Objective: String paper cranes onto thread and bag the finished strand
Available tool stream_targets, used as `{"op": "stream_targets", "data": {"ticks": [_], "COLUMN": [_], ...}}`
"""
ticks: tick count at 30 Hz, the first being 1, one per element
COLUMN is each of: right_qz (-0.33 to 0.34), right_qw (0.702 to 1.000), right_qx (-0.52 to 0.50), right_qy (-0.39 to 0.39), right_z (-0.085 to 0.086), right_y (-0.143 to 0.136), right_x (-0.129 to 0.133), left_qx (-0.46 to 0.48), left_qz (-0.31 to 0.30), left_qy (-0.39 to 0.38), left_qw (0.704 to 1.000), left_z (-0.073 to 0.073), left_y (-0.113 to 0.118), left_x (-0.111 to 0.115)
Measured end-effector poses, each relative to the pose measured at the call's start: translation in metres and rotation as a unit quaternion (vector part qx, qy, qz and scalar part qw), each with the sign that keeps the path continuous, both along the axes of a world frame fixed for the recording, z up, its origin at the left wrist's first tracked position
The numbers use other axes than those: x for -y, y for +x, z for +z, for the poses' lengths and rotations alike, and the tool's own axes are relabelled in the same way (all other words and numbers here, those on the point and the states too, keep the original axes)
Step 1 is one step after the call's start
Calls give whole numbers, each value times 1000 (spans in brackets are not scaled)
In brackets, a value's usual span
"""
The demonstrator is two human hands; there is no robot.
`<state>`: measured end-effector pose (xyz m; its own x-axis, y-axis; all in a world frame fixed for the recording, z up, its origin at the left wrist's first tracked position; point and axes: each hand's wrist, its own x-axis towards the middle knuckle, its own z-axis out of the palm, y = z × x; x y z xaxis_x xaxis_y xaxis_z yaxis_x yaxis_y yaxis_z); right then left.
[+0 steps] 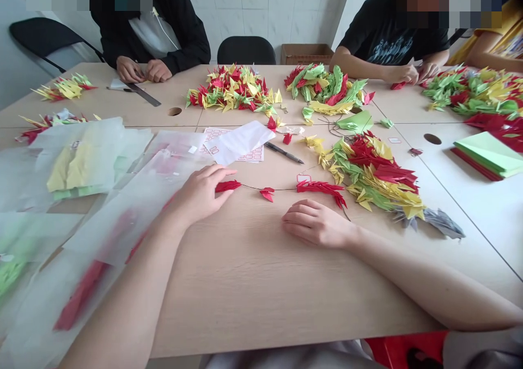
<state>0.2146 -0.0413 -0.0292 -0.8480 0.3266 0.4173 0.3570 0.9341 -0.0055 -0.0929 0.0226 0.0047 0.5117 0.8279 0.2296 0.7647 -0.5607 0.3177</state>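
Observation:
A dark string carries folded red paper cranes across the table in front of me. One red cluster [227, 185] sits at its left, a single red crane [267, 194] in the middle, and a longer red row [322, 190] on the right. My left hand [204, 194] is open, thumb and fingers apart around the left cluster; I cannot tell whether they touch it. Just below the right row, my right hand [312, 223] rests on the tabletop, fingers loosely bent and nothing visible in them. Its palm is hidden.
Translucent bags [93, 156] of folded paper cover the left side. A pen [284, 152] lies ahead, near printed sheets [241, 140]. Strung cranes [376, 173] pile at right, beside stacked paper squares [490, 153]. Co-workers' hands [143, 70] work across the table.

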Motion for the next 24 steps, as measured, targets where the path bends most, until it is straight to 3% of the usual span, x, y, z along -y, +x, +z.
{"op": "stream_targets", "data": {"ticks": [3,7,10,14,16,21,24], "right_qz": [10,6,4,12,-30,-248,-287], "right_qw": [1000,999,999,999,998,962,948], "right_qx": [19,30,30,16,-17,-106,-113], "right_qy": [8,16,25,46,44,-30,-76], "right_z": [0,1,3,6,8,8,0], "right_y": [-2,-2,-2,-1,1,13,20], "right_x": [0,0,0,2,1,-10,-19], "left_qx": [43,28,0,3,29,60,27], "left_qz": [-41,-87,-70,-26,-33,-72,-85], "left_qy": [36,40,51,65,57,28,7], "left_qw": [998,995,996,998,997,995,996], "left_z": [-7,-25,-28,-15,-9,-14,-18], "left_y": [35,71,73,71,79,112,119], "left_x": [9,13,13,11,9,2,0]}}
